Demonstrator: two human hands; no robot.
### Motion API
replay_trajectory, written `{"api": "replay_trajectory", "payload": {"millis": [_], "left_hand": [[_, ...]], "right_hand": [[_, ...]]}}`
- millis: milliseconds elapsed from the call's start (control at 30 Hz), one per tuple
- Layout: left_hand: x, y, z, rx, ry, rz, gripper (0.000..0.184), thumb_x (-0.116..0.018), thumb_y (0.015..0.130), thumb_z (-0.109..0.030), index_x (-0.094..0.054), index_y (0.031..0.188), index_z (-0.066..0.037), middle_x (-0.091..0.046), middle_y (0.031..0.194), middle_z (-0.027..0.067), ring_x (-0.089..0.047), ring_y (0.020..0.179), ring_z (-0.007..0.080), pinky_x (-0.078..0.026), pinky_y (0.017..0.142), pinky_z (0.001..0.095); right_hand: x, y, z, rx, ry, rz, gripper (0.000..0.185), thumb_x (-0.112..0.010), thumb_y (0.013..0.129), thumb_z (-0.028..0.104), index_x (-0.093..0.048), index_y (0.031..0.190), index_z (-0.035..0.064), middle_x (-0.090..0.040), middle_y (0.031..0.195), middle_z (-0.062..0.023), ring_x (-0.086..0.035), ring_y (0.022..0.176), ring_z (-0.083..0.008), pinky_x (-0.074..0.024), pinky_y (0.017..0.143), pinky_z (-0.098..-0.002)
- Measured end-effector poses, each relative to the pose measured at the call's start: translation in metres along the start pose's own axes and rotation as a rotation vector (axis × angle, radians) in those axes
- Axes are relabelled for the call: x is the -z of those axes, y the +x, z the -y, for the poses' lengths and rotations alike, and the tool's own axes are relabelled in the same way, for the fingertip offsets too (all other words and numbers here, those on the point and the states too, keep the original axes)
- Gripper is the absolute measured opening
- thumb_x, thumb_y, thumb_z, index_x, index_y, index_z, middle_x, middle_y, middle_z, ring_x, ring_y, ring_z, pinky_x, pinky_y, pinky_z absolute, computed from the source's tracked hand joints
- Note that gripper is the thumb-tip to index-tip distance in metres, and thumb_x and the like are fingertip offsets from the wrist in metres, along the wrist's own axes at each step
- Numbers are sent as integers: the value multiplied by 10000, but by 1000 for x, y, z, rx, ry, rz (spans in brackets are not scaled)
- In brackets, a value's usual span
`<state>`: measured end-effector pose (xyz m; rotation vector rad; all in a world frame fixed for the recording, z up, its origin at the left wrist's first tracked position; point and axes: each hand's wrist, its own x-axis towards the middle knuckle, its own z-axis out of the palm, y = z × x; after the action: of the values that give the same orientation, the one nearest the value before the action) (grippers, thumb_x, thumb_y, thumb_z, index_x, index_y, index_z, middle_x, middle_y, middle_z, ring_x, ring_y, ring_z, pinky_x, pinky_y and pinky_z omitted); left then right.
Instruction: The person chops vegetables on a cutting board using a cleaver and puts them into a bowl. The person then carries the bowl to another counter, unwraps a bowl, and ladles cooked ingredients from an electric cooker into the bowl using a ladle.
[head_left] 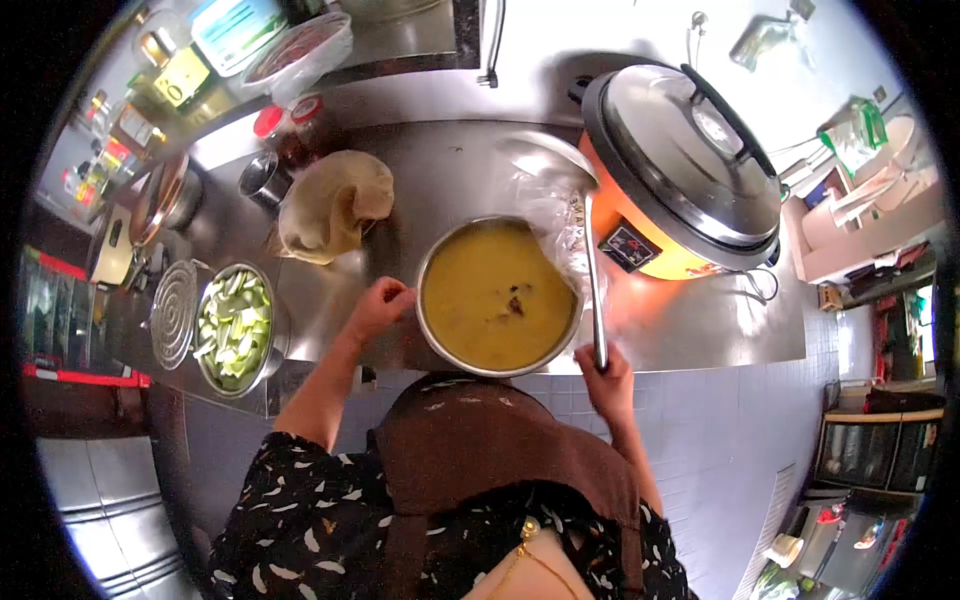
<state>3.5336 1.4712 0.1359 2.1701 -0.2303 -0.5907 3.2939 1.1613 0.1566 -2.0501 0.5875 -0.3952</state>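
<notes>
A round metal pot [490, 373] of yellow soup [480, 285] stands at the counter's front edge, with a few dark bits floating in it. Against the pot's left rim are the curled fingers of my left hand [378, 308], which appear to grip it. My right hand [610, 382] is closed around the lower end of a long metal ladle [595, 270]. The ladle points away from me along the pot's right side, its bowl at the far end above a crumpled clear plastic bag [562, 222].
A large orange rice cooker [660, 215], lid shut, stands at right. A draped cloth [335, 205] lies behind my left hand. Further left are a bowl [272, 352] of cut green vegetables, a coiled rack [175, 312], a metal cup [265, 178] and red-lidded jars [290, 125].
</notes>
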Motion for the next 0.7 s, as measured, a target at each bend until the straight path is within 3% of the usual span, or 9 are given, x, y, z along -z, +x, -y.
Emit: {"api": "replay_trajectory", "payload": {"millis": [200, 267, 333, 367, 400, 467, 500, 633, 700], "left_hand": [[-48, -19, -4, 55, -537, 62, 273, -627, 826, -204, -575, 1001, -1, -605, 907, 56, -560, 779, 119, -474, 685, 282], [-58, -13, 9, 57, -658, 44, 243, -616, 814, -168, -578, 983, 3, -601, 889, 49, -555, 762, 114, -469, 668, 279], [-68, -2, 38, 63, -525, 15, 294, -576, 840, -146, -572, 1088, 12, -636, 976, 88, -606, 824, 186, -497, 719, 325], [-73, -6, 44, 69, -532, -2, 294, -576, 840, -146, -572, 1088, 12, -636, 976, 88, -606, 824, 186, -497, 719, 325], [-80, -17, 51, 169, -561, -40, 291, -573, 835, -128, -570, 1089, 13, -636, 974, 86, -608, 810, 186, -504, 715, 335], [-90, -48, 52, 293, -598, -96, 289, -570, 830, -110, -569, 1090, 14, -636, 972, 84, -609, 796, 187, -511, 711, 346], [-90, -71, 31, 332, -678, -170, 226, -585, 808, -106, -578, 1002, 9, -617, 875, 62, -583, 714, 153, -484, 633, 298], [-100, -111, 39, 321, -990, -316, 152, -593, 791, -85, -599, 912, 7, -609, 776, 44, -572, 630, 122, -472, 562, 247], [-87, -134, 22, 354, -980, -333, 162, -583, 792, -70, -605, 928, 14, -621, 795, 52, -585, 654, 124, -487, 585, 259]], "right_hand": [[11, 97, 3, 77, -193, 378, 305, -610, 859, 331, -585, 864, 27, -538, 612, -144, -538, 566, -247, -436, 585, -390], [12, 114, 5, 87, -241, 419, 260, -634, 832, 279, -589, 882, 28, -595, 752, -183, -598, 712, -305, -456, 666, -418], [5, 128, -14, 341, -365, 195, 237, -648, 807, 227, -592, 911, 22, -601, 956, -223, -593, 890, -365, -462, 745, -448], [1, 126, -22, 707, -512, -95, 226, -645, 801, 184, -590, 943, 17, -568, 1067, -232, -555, 986, -394, -455, 800, -466], [1, 120, -24, 717, -504, -79, 226, -645, 801, 184, -590, 943, 17, -568, 1067, -232, -555, 986, -394, -455, 800, -466], [0, 98, -26, 345, -254, 94, 235, -638, 815, 186, -585, 970, 17, -595, 999, -203, -578, 923, -381, -460, 769, -467], [3, 84, -21, 117, -248, 234, 237, -640, 833, 202, -579, 965, 16, -613, 839, -143, -609, 763, -276, -476, 681, -395], [-14, 47, -24, -52, 54, 359, 206, -626, 866, 223, -580, 930, 33, -511, 597, -13, -482, 582, -79, -412, 542, -259], [-30, 35, -35, -62, 140, 412, 172, -622, 867, 183, -576, 931, 31, -547, 651, -14, -513, 593, -82, -434, 551, -252]]}}
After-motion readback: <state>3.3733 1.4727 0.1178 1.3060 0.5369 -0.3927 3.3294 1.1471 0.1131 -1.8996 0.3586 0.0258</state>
